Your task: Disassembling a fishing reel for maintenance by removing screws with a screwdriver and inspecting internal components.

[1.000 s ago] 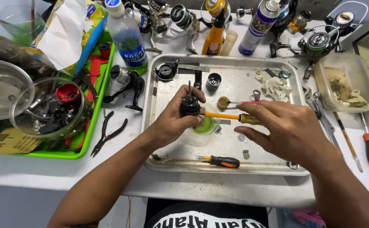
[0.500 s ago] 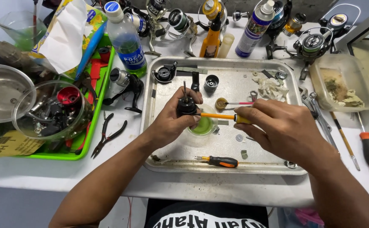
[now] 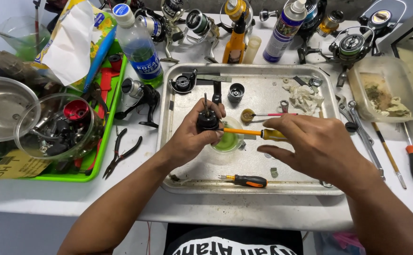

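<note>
While the left hand [image 3: 192, 137] grips a small black reel part [image 3: 208, 120] above the metal tray [image 3: 310, 186] on the table [image 3: 244, 217], the right hand [image 3: 317, 146] pinches an orange-handled screwdriver [image 3: 256, 133], tip touching that part, over a green-filled cup [image 3: 226, 141].

White worktable [image 3: 225, 215], on which are set a rectangular steel tray [image 3: 305, 188], black-handled pliers [image 3: 121, 156] and a green plastic tray [image 3: 89, 174].
</note>
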